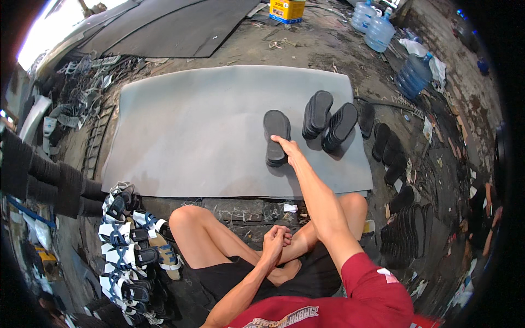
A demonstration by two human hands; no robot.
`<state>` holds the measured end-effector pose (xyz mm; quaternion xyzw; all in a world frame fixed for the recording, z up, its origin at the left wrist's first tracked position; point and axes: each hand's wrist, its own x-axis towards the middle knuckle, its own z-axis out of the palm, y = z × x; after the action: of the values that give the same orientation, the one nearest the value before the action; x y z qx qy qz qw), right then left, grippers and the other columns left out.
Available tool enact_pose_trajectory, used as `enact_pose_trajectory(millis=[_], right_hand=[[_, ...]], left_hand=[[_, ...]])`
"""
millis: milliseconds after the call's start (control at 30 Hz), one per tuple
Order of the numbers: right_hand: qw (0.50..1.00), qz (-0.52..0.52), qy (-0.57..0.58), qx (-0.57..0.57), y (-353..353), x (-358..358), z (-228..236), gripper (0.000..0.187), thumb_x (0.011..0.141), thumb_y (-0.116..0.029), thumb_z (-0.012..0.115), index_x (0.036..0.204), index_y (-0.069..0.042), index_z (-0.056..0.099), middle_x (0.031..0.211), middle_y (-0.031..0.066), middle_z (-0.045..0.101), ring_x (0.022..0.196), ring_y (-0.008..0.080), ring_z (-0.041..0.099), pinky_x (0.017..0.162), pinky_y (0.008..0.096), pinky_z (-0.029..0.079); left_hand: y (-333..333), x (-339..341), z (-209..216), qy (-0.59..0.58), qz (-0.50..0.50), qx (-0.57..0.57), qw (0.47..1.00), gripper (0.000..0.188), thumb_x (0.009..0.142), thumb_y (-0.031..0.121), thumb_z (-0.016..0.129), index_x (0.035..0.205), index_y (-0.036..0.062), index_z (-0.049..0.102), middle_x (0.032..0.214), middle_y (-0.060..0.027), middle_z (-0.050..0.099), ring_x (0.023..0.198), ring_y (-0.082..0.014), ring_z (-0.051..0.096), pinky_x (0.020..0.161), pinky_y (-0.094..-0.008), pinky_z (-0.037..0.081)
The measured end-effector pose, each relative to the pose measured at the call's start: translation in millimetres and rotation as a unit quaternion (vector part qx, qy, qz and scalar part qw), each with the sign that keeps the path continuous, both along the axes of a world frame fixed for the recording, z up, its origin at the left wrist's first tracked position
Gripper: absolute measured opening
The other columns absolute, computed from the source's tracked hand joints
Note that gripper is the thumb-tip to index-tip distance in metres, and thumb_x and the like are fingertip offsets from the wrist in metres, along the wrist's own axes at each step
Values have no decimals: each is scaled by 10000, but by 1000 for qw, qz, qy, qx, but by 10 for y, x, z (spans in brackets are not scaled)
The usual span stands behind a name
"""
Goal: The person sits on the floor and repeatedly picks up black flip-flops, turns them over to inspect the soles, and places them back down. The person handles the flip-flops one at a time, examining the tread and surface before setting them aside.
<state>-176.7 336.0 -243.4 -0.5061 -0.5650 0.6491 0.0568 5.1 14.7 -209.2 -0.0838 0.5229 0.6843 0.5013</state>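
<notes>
My right hand reaches out over the grey sheet and grips a stack of black shoe soles. The thumb lies across the top sole, and the other fingers are mostly hidden behind the stack's right side. Two more stacks of black soles stand on the sheet further right: one stack toward the back, the other stack beside it and a little nearer. My left hand hangs over my crossed legs, its fingers curled in, with nothing visible in them.
Strapped sandals in white, blue and black are piled at the left. Loose black soles and a row of soles lie on the littered ground at the right. Behind are water jugs, a yellow box and dark sheets.
</notes>
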Motion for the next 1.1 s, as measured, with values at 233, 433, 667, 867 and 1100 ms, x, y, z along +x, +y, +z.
enact_pose_trajectory(millis=[233, 433, 667, 867, 1100], right_hand=[[891, 163, 23, 423, -958, -104, 778, 892, 841, -354, 824, 1483, 87, 391, 1347, 325, 595, 1225, 475, 623, 1012, 535, 523], [773, 329, 43, 540, -1938, 313, 775, 815, 827, -306, 822, 1453, 28, 421, 1214, 263, 611, 1131, 467, 636, 964, 534, 536], [809, 253, 227, 480, -1898, 197, 710, 815, 845, -285, 846, 1448, -10, 371, 1241, 234, 592, 1123, 430, 631, 962, 541, 527], [795, 192, 402, 413, -2116, 349, 455, 763, 950, -212, 807, 1463, -51, 266, 1322, 200, 621, 1157, 335, 662, 986, 492, 523], [788, 213, 241, 525, -2231, 300, 692, 888, 893, -236, 796, 1606, -37, 304, 1250, 227, 615, 1137, 394, 626, 970, 521, 486]], left_hand=[[-78, -14, -34, 11, 58, -7, 998, 207, 1087, 183, 555, 1048, 11, 663, 871, -62, 679, 674, -106, 603, 639, -258, 493], [-52, 2, 136, 19, 9, -15, 1000, 188, 1068, 177, 594, 1064, 1, 661, 870, -47, 658, 684, -107, 585, 653, -258, 498], [-49, -6, 96, 23, 20, -5, 1000, 160, 1054, 135, 592, 1057, -11, 656, 853, -49, 661, 689, -113, 580, 662, -263, 501], [15, 54, -36, 58, -6, -18, 998, 197, 1080, 115, 520, 1094, -19, 663, 896, -65, 705, 751, -121, 646, 662, -289, 536], [-54, 89, 36, 55, 2, -28, 998, 230, 1083, 158, 556, 1130, -30, 679, 887, -34, 696, 746, -99, 621, 674, -271, 512]])
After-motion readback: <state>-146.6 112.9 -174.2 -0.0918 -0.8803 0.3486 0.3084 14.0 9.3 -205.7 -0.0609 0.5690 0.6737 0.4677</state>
